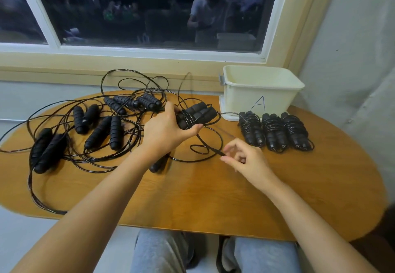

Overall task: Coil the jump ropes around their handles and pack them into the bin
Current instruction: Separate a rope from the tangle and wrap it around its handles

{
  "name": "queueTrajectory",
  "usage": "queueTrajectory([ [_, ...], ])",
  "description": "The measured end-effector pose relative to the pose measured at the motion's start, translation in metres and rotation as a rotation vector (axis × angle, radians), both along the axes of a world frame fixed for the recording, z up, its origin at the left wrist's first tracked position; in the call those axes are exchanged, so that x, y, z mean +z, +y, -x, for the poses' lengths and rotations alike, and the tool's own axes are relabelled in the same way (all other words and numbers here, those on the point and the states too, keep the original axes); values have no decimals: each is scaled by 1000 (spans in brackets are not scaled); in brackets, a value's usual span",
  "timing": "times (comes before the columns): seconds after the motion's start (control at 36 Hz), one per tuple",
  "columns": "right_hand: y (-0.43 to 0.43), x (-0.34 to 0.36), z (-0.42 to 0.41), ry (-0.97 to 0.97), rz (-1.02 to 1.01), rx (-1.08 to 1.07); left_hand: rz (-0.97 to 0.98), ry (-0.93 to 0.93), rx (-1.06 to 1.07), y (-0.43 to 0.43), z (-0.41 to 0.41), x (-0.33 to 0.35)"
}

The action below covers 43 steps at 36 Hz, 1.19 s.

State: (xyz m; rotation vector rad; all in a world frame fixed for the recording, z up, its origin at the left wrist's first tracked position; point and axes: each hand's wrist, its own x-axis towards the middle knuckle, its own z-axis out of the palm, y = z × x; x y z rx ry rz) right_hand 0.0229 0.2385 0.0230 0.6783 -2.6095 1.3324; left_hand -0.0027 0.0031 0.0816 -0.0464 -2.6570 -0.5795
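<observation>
- The left hand [168, 127] is gripping a pair of handles [201, 112] held side by side above the middle of the table [192, 198], with fingers and thumb curling round them.
- A few turns of rope [187, 119] are sitting wound round those handles, next to the left hand's fingers. The rest is trailing down and lying in loose loops on the table.
- The right hand [245, 159] is pinching that rope between thumb and forefinger just beside the loops. Its other fingers are curling loosely, and the hand is showing slightly blurred.
- Three bundles [274, 131], each a handle pair wrapped in rope, are lying side by side just in front of the bin [263, 88].
- The bin, cream and marked "A", is standing at the table's far right, under the window [149, 9].
- Loose ropes [96, 127] are lying tangled across the table's left half, with their handles mostly in pairs.
- A stray handle [159, 163] is showing from beneath the left forearm.
- Grey trousers [160, 251] are showing below the table's near edge.
</observation>
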Motion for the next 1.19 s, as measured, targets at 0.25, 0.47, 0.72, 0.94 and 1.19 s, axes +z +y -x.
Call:
queueTrajectory([
  [0.25, 3, -8, 5, 536, -237, -113, 14, -19, 19, -3, -3, -2],
  [0.47, 21, -10, 10, -114, 61, -198, -40, 73, 35, -17, -1, 8],
  [0.72, 62, -41, 11, -6, -424, -184, -87, 159, 42, -39, 4, 20],
  [0.94, 46, -34, 8, 42, -627, -152, -28, 171, -8, -27, 0, 19],
  [1.19, -7, 0, 9, 28, -226, -16, 65, 219, -114, 4, -10, 23],
])
